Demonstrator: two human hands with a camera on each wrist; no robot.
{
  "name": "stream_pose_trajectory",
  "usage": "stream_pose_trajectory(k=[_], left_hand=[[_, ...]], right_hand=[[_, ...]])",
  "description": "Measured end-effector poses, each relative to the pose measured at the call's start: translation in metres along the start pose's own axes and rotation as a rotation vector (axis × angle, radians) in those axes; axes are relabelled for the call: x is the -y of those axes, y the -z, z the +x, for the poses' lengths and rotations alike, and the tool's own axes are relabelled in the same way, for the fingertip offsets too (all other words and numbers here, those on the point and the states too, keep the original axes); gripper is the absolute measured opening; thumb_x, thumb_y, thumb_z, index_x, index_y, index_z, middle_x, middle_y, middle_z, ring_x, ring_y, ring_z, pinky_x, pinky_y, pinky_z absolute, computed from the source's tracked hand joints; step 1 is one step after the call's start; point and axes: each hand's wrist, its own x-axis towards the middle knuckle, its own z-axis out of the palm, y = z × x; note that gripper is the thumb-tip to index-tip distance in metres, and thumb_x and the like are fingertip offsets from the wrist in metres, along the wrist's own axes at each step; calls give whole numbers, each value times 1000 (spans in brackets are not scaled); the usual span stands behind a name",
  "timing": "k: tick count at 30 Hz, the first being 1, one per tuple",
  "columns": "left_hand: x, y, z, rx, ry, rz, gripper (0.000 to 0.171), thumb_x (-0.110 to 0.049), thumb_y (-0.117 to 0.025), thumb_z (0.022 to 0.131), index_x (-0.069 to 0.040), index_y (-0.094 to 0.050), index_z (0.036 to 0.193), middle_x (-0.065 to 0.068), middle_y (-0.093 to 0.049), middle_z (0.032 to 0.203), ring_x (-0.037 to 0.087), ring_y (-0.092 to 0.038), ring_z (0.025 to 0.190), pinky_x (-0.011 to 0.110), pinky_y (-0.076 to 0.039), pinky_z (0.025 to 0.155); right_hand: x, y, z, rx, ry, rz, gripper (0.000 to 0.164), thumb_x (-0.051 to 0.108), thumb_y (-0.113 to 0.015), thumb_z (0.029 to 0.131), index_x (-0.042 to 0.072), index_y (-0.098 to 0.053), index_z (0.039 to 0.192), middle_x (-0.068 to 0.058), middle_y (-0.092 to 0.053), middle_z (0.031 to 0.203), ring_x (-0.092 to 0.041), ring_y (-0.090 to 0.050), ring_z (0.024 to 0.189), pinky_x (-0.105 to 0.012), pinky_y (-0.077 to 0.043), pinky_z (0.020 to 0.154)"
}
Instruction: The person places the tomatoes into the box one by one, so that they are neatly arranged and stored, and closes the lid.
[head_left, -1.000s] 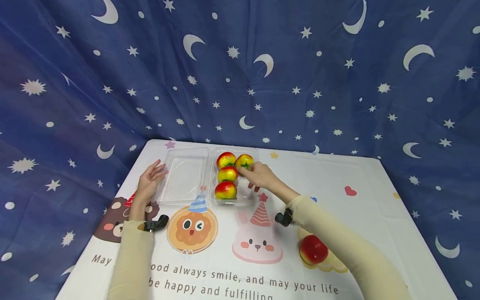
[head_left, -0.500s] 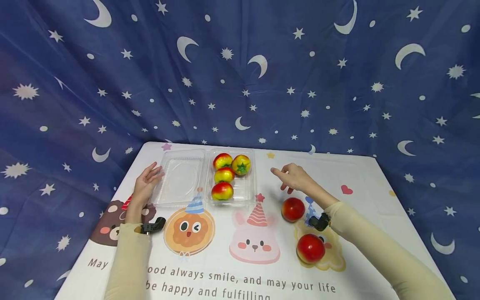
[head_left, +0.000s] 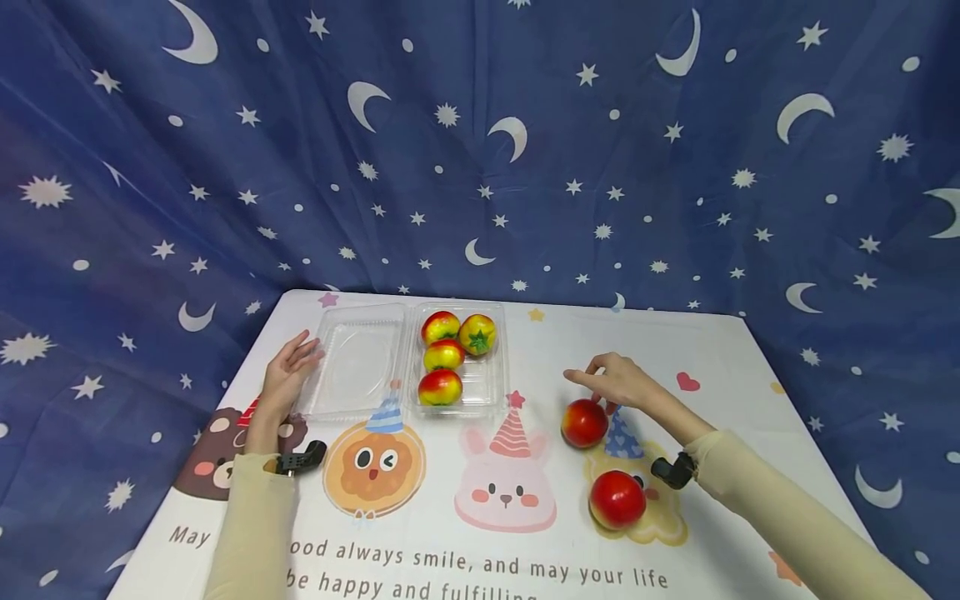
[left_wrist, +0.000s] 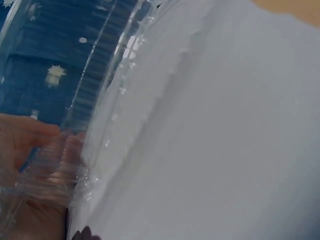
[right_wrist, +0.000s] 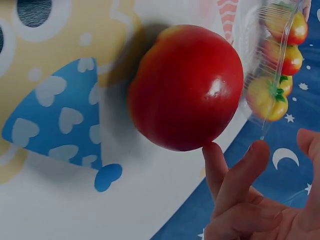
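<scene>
A hinged clear plastic box (head_left: pixel 486 392) lies spread out, its lid (head_left: pixel 352 358) to the left. Several red-and-yellow fruits (head_left: pixel 440 388) with green leafy tops sit in its tray. My left hand (head_left: pixel 285 373) is at the lid's left edge, fingers loosely extended; in the left wrist view the fingers (left_wrist: pixel 70 155) show through the plastic. Just behind a loose red fruit (head_left: pixel 585 423), my right hand (head_left: pixel 622 379) hovers with fingers spread and nothing held. One fingertip (right_wrist: pixel 214 150) meets that fruit's outline in the right wrist view; contact cannot be told. Nearer stands another red fruit (head_left: pixel 617 500).
A white cloth printed with cartoon figures and lettering covers the table (head_left: pixel 420 567). Behind it hangs a dark blue curtain (head_left: pixel 555 167) with moons and stars, close to the table's back edge.
My right hand has moved from the fruit in the tray's back right, right and nearer to the loose red fruit. The left hand stays by the lid. The head view has shifted slightly.
</scene>
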Motion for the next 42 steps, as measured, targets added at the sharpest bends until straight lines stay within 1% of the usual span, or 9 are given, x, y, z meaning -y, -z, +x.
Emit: stream_pose_trajectory(k=[6,11,13,17,21,26,29,37,42], left_hand=[[2,0,-1,0,-9,25,62,0,-57,98,2,-28,153,33,-38,147,1,-59,112,7,-43,90],[4,0,-1,-9,-12,54,62,-3,-59,98,0,-31,153,30,-42,146,0,-59,113,6,-43,90],[5,0,-1,-8,-31,38,61,-3,-60,97,-1,-33,152,28,-44,146,-2,-59,111,7,-43,89],[7,1,-1,10,-71,-22,60,2,-58,96,1,-34,151,27,-46,145,-2,-61,108,8,-44,89],[6,0,-1,9,-49,12,60,4,-55,97,2,-31,152,32,-41,146,-5,-59,107,7,-43,89],[2,-1,-1,7,-19,34,61,4,-54,98,2,-28,153,34,-38,147,-3,-58,109,6,-42,90],[2,-1,-2,3,-13,55,62,1,-56,98,0,-28,154,32,-40,147,1,-58,113,6,-42,90],[3,1,-1,4,3,70,63,-1,-57,98,-1,-28,154,31,-40,147,8,-58,118,6,-42,90],[-13,-3,-5,6,35,74,63,1,-57,97,3,-27,153,33,-39,147,25,-54,127,7,-43,90]], right_hand=[[-7,1,-8,-14,6,-8,62,54,-66,87,-3,-62,112,-10,-67,81,-24,-65,53,-31,-55,58],[-13,-1,-15,5,63,8,63,49,-73,83,-5,-61,113,-10,-68,82,-25,-65,55,-38,-58,60],[-16,-2,-17,11,91,18,60,43,-76,82,-6,-62,113,-11,-68,83,-23,-65,56,-40,-59,62],[-22,-5,-17,40,127,17,53,31,-83,78,-4,-64,113,-12,-66,85,-21,-66,61,-36,-59,62],[-29,-10,-18,70,139,16,49,27,-84,77,-1,-66,112,-11,-67,90,-21,-65,68,-31,-58,64],[-35,-13,-17,63,158,33,46,28,-82,79,0,-67,111,-14,-68,95,-26,-64,80,-35,-58,68],[-37,-15,-15,69,153,73,47,31,-81,80,1,-66,114,-16,-68,102,-28,-62,88,-37,-58,71],[-44,-27,-7,136,116,330,49,26,-75,88,-3,-59,124,-21,-60,111,-30,-67,77,-43,-59,75],[-38,-32,-1,97,88,350,47,30,-73,89,-2,-60,122,-18,-60,108,-26,-64,84,-42,-59,77]])
